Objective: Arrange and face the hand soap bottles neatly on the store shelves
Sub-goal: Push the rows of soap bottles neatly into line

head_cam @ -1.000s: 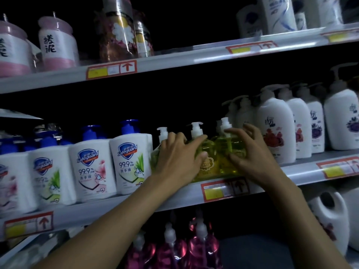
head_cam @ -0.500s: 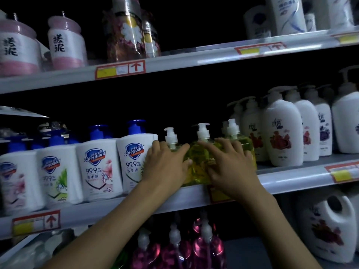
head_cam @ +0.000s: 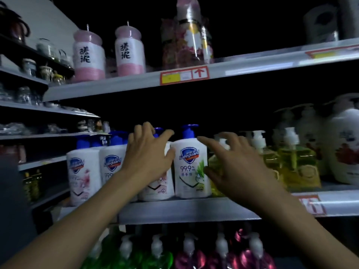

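At chest height on the middle shelf (head_cam: 184,210), a row of white Safeguard bottles with blue pumps stands along the front edge, and both of my hands are up among them. My left hand (head_cam: 149,158) lies spread over the front of the pink-flower bottle (head_cam: 155,186), its fingers reaching up past the shoulder and the thumb at the gap on the right; it hides most of that label, and I cannot tell whether it has a real grip. Just beside it stands the green-leaf bottle (head_cam: 191,166), label facing me. My right hand (head_cam: 239,167) hovers with its fingers apart and holds nothing, the forefinger pointing at that bottle's neck and the thumb close to its lower side. This hand and wrist block the nearest of the yellow soap bottles (head_cam: 297,162), which stand to the right with white pumps. Two more Safeguard bottles (head_cam: 83,171) stand left of my arm. Further right are big white bottles (head_cam: 345,152) with red flowers. On the shelf above sit two pink jars (head_cam: 89,55) and a red and yellow price tag (head_cam: 184,75). Below, green and magenta bottles (head_cam: 252,255) show their pumps.
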### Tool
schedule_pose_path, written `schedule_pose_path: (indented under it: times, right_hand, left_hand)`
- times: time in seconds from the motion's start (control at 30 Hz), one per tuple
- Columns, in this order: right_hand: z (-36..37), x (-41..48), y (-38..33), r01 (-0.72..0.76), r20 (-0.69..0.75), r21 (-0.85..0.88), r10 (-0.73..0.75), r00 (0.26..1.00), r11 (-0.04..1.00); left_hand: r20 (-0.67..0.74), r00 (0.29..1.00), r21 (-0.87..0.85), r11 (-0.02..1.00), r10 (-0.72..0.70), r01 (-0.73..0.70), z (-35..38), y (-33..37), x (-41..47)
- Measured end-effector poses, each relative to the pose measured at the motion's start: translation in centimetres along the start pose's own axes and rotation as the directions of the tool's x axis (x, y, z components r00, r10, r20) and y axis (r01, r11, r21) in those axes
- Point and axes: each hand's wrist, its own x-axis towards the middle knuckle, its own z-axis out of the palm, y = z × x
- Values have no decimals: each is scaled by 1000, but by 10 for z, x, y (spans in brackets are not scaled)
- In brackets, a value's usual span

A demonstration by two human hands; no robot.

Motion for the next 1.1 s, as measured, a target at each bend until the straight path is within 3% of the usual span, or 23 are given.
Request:
schedule_pose_path:
  times: [0.13,0.27,0.47,0.73,0.87,0.97,1.1]
  right_hand:
    - [16,36,-22,46,116,-125,-31,993,991]
    - [28,51,-34,45,151,-248,-7,989,968]
    - [36,60,-29,61,160,-269,-18,987,961]
    - [24,50,-37,47,198,-312,16,980,949]
    - [1,40,-66,-17,-7,-182,16,1000,983]
    - [1,52,-92,64,15,-39,-63,998,997]
    - [26,72,-115,188,150,-118,-169,974,975]
  left_hand:
    - [140,985,-86,990,-100,113,-2,-10,8]
    - [293,956,-97,994,-15,45,5,-20,1]
    - [185,982,-60,997,-27,39,12,-16,-3]
    - [144,990,-68,998,3,7,10,-14,-6]
    - [28,999,-247,968,42,-34,-12,-48,-13]
    - [-35,999,-99,994,36,-39,-21,-86,-20]
    - [109,994,74,997,-3,-5,-19,-108,-21]
